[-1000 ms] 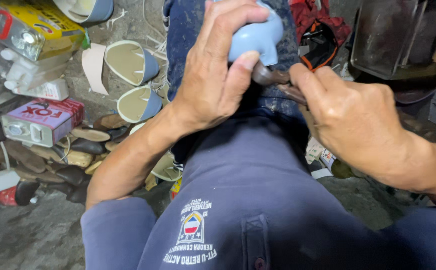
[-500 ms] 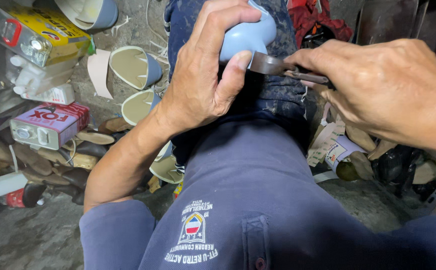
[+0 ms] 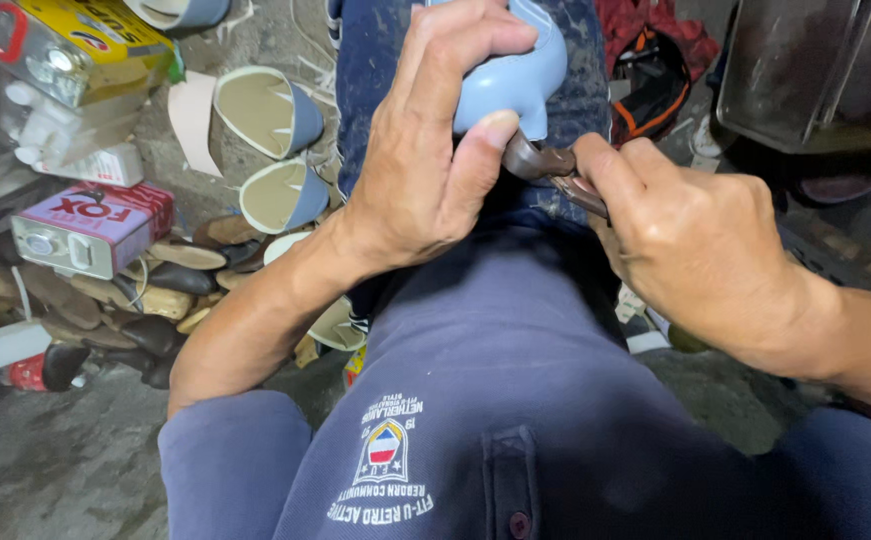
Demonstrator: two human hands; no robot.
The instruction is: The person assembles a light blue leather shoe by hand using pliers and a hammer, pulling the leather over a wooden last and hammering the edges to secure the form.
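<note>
**Pincers back at the toe**

I see the left hand [image 3: 425,170] clamped round the pale blue shoe upper [image 3: 515,70] on the knee. The right hand [image 3: 695,250], shifted lower since half a second ago, grips dark metal pincers [image 3: 545,165] biting beside the thumb; pulling seems under way.

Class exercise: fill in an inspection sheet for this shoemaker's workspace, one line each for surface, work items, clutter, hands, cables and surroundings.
Surface: rough grey concrete floor; work rests on the person's denim-clad lap.
Work items: pale blue shoe upper; brown-handled metal tool pressed against its edge.
Clutter: two blue-and-cream shoe uppers, pile of brown soles, red-and-white rectangular tin, yellow tin, white bottle.
Hands: left hand wraps the upper; right hand grips the tool.
Cables: nothing seen.
Surroundings: red-and-black bag, dark metal container.
</note>
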